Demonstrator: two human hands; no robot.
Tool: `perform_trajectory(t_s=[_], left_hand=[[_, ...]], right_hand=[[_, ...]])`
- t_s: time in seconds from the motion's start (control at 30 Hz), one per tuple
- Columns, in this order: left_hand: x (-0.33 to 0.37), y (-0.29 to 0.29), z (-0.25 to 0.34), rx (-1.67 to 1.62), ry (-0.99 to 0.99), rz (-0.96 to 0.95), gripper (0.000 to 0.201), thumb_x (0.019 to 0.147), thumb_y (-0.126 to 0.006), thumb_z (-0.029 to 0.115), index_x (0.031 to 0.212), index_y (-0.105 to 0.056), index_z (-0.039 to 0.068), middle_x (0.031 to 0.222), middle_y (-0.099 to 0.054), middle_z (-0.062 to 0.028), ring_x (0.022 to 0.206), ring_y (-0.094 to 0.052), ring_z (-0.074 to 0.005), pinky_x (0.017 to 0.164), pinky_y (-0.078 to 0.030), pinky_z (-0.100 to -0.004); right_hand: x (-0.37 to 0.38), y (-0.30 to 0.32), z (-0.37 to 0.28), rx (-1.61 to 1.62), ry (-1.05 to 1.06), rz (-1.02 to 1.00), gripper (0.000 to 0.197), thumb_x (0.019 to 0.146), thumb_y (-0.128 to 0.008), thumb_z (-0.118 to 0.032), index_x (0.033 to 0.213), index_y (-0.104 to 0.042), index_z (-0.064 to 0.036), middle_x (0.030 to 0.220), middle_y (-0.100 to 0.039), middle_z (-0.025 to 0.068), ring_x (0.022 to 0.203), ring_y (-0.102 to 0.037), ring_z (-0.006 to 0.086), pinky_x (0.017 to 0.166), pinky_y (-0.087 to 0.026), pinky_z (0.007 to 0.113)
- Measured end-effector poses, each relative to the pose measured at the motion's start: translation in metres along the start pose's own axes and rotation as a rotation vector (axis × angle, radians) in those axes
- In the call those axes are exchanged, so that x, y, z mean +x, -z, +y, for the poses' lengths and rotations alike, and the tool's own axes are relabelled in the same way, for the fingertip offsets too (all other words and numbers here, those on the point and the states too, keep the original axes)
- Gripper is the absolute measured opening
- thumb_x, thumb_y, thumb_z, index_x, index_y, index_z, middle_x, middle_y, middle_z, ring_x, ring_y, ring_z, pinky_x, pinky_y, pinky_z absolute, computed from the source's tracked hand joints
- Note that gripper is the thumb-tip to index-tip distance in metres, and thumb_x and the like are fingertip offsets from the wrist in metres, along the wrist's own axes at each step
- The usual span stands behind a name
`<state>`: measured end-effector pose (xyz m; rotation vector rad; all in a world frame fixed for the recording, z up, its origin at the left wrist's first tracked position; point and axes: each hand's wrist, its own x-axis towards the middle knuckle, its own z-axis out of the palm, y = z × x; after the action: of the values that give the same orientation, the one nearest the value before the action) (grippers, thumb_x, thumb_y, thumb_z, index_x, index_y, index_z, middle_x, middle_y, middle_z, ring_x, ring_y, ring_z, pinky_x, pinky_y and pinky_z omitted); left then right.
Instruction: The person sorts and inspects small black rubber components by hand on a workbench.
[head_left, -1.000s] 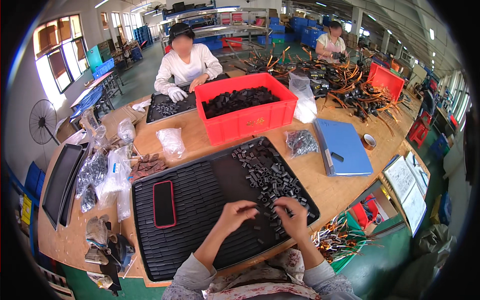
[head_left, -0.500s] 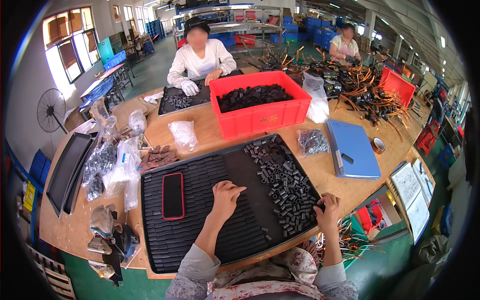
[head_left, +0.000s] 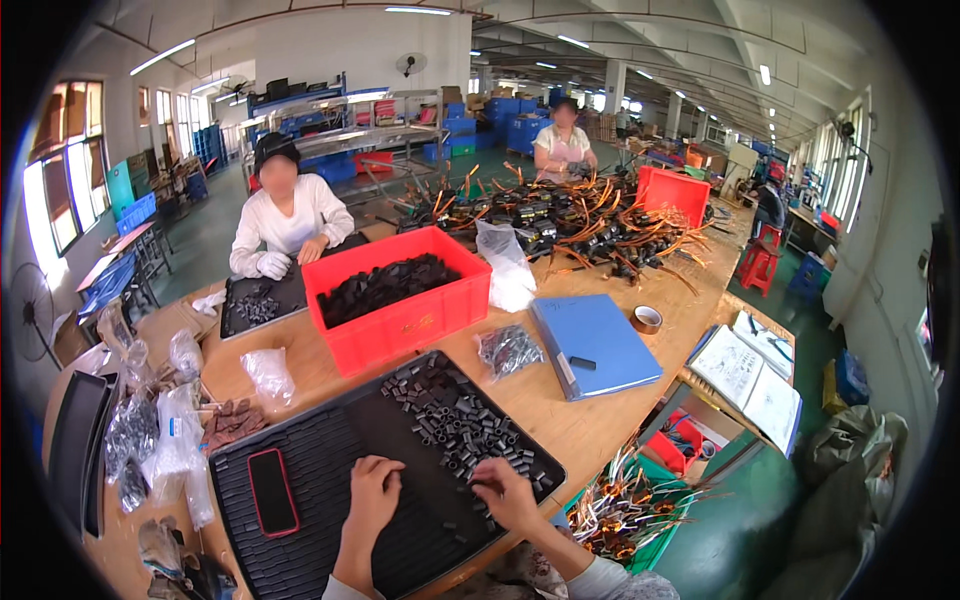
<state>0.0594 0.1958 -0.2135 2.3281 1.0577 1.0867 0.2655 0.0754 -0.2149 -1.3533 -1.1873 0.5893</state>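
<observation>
A black tray (head_left: 352,412) lies on the table before me, with long rows of flat black pieces (head_left: 335,545) filling its left part. Loose short black tubes (head_left: 455,425) are heaped along its right side. Over the bare strip beside the rows is my left hand (head_left: 374,492), its fingers bent and closed together; anything in them is hidden. My right hand (head_left: 508,496) reaches to the near edge of the heap, fingertips pinched down among the tubes. Whether they grip a tube is too small to tell. On the rows rests a dark-screened phone (head_left: 272,492) with a red case.
Behind the tray stands a red bin (head_left: 400,325) of black pieces. A blue folder (head_left: 600,345), a tape roll (head_left: 647,319) and a bag of dark parts (head_left: 509,352) lie to the right. Plastic bags (head_left: 175,440) crowd the left. Two co-workers sit across, near heaped wired parts (head_left: 560,215).
The view has swung to the right and up, so the table sits further left. My right hand has moved from the tray's right edge in to the loose tubes. My left hand stays over the tray.
</observation>
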Motion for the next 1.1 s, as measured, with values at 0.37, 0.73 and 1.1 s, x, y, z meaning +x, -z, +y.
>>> perform_trajectory(t_s=[0.37,0.73,1.1], left_hand=[[-0.006,-0.016,0.025,-0.863,0.398,-0.229,0.009,0.091,-0.064,0.001,0.092,-0.056,-0.003,0.083,-0.065,-0.0079,0.072,-0.066,-0.0127,0.065,-0.057,-0.0257],[-0.009,-0.023,0.016,-1.010,0.420,-0.221,0.018,0.089,-0.068,0.002,0.100,-0.054,-0.001,0.099,-0.067,-0.0136,0.082,-0.067,-0.0154,0.075,-0.055,-0.0257],[-0.015,-0.027,0.035,-0.800,0.415,-0.450,0.026,0.081,-0.077,0.006,0.104,-0.068,-0.003,0.089,-0.071,-0.0065,0.080,-0.065,-0.0095,0.073,-0.053,-0.0238]], right_hand=[[-0.004,-0.015,0.000,0.062,-0.133,-0.220,0.028,0.085,-0.066,0.002,0.110,-0.055,-0.0037,0.099,-0.067,0.0122,0.092,-0.068,0.0239,0.080,-0.054,0.032],[-0.019,-0.022,-0.009,-0.534,0.233,-0.655,0.029,0.076,-0.062,0.003,0.102,-0.055,-0.0101,0.096,-0.057,0.0104,0.095,-0.057,0.0336,0.082,-0.048,0.044],[0.000,-0.006,-0.001,0.202,-0.141,-0.116,0.010,0.086,-0.062,0.006,0.092,-0.061,-0.0032,0.082,-0.061,0.0012,0.075,-0.059,0.0088,0.064,-0.046,0.024]])
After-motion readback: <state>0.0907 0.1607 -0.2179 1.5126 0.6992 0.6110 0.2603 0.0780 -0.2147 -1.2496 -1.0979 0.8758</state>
